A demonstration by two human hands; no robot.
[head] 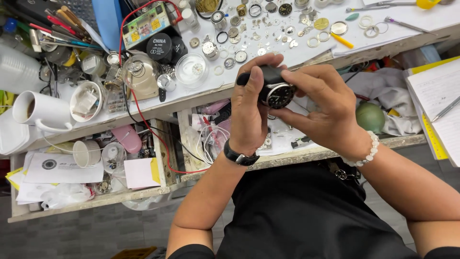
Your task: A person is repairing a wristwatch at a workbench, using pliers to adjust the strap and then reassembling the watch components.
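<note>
Hands meet over the open drawer [306, 152], just in front of the bench [268, 72] edge: the left hand [250, 112] has its grip closed around the dark wristwatch [277, 91], thumb on its black strap, while the right hand [322, 108] pinches the case rim from the other side. Judged from this, steady work means bracing both wrists and keeping the dial facing up. Beyond the watch, loose watch parts [258, 33] lie scattered on the bench.
</note>
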